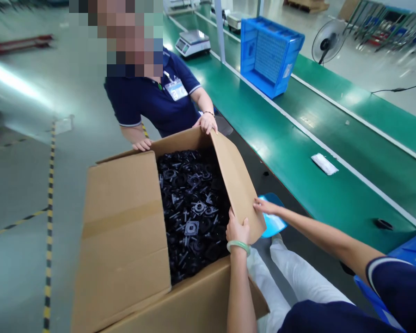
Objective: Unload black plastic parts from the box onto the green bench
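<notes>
A large open cardboard box (125, 259) is filled with small black plastic parts (194, 208). My left hand (238, 227), with a pale green bangle at the wrist, grips the near end of the box's right flap (237, 175), close to the corner. The fingers of my right hand (266, 206) are closed at the outer edge of this same flap, a little farther to the right. Across the box stands a co-worker in a dark blue shirt. One co-worker's hand (208, 123) rests at the flap's far end, the other (142, 145) on the far rim.
Along the right runs a green-topped workbench (263, 134), bearing a blue crate (270, 55), a scale (193, 42), a white packet (325, 164) and a black ring-shaped part (383, 224). A fan (327, 42) stands behind it. Striped tape (49, 222) marks the floor on the left.
</notes>
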Available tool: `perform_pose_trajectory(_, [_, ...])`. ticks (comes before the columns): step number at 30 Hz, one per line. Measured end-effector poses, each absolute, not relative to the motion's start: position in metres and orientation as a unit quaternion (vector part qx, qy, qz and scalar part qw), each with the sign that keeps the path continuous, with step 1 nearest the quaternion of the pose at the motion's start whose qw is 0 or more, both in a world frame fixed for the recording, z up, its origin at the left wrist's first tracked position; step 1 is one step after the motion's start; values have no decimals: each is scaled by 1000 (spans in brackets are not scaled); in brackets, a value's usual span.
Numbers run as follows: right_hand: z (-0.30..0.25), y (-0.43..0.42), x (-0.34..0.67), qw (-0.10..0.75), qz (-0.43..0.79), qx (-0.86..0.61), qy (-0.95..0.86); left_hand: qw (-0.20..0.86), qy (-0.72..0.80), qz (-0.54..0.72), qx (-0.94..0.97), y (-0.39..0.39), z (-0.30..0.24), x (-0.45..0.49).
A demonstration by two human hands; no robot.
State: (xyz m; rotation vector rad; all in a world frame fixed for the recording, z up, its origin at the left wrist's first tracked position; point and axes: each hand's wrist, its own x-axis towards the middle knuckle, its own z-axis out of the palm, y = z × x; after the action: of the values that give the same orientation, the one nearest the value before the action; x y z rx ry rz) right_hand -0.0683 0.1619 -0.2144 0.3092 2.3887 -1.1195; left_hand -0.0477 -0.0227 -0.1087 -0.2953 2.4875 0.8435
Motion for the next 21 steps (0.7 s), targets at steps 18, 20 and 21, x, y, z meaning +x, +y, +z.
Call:
perform_pose_trajectory(18, [-94,-18,-207,258,-387,10,885,208,890,179,-365,-184,-158,-128])
perform_pose_trajectory(20, [-117,-36,-227,314,-337,71,885,212,890,180,-361,-193,-172,-132])
perform_pose_trajectory(21, [-129,-42,-232,336,-315,99,882,216,890,185,-356,-198,-178,-134])
